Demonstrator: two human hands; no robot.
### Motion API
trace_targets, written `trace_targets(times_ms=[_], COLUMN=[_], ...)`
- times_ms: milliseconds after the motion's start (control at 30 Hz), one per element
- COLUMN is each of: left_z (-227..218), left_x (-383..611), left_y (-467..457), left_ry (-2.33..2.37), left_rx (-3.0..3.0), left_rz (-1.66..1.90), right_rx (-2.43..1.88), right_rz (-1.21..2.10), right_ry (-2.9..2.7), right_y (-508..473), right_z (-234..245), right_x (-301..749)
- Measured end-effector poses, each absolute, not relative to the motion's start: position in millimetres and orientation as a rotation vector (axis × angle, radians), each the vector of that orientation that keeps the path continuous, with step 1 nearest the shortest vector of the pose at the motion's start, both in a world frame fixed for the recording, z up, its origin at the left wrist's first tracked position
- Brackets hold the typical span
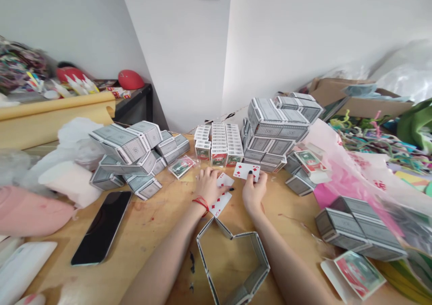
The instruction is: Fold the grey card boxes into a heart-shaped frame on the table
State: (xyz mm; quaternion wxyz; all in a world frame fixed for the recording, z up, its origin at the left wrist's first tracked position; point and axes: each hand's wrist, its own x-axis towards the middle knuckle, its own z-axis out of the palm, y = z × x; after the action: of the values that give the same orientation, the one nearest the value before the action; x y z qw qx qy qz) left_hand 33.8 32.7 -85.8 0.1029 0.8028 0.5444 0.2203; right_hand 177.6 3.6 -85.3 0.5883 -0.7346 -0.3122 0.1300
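Note:
My right hand pinches a playing card with red diamonds, thumb on its face, just above the wooden table. Beside it, my left hand rests with fingers and thumb apart over face-up playing cards, also with red diamonds. It partly covers them, so I cannot tell how they overlap. A red string bracelet circles the left wrist. Between my forearms stands an angular frame of joined cards, on edge, its near end cut off by the view.
Behind my hands stand rows of card boxes. Blocks built from grey-backed cards are stacked at left and right. A phone lies at left. An opened card box and pink plastic bag are at right.

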Motion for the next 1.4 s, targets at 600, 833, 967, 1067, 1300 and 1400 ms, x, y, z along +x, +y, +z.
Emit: trace_targets(times_ms=[600, 833, 967, 1067, 1300, 1400], left_z=[-90.0, -91.8, -93.0, -94.6, -88.6, -83.5], left_x=[33.3, 32.2, 30.0, 27.1, 27.0, 28.4], left_y=[34.3, 37.8, 45.9, 53.0, 49.6, 46.0], left_ry=[1.598, 1.414, 1.333, 1.231, 1.203, 1.246], left_rx=[2.367, 2.055, 1.589, 1.278, 1.329, 1.475], left_rz=[0.695, 1.029, 1.281, 1.378, 1.347, 1.386], right_rx=[-1.147, -1.212, -1.223, -1.248, -1.238, -1.24], right_rz=[0.814, 0.696, 0.676, 0.725, 0.898, 0.951], right_ry=[-0.481, -0.545, -0.565, -0.615, -0.994, -1.099], right_y=[9.8, 14.5, 14.7, 14.6, 10.7, 7.4], right_z=[-90.9, -97.9, -99.4, -101.7, -99.7, -97.2], right_x=[169.1, 172.4, 174.7, 175.4, 169.6, 167.4])
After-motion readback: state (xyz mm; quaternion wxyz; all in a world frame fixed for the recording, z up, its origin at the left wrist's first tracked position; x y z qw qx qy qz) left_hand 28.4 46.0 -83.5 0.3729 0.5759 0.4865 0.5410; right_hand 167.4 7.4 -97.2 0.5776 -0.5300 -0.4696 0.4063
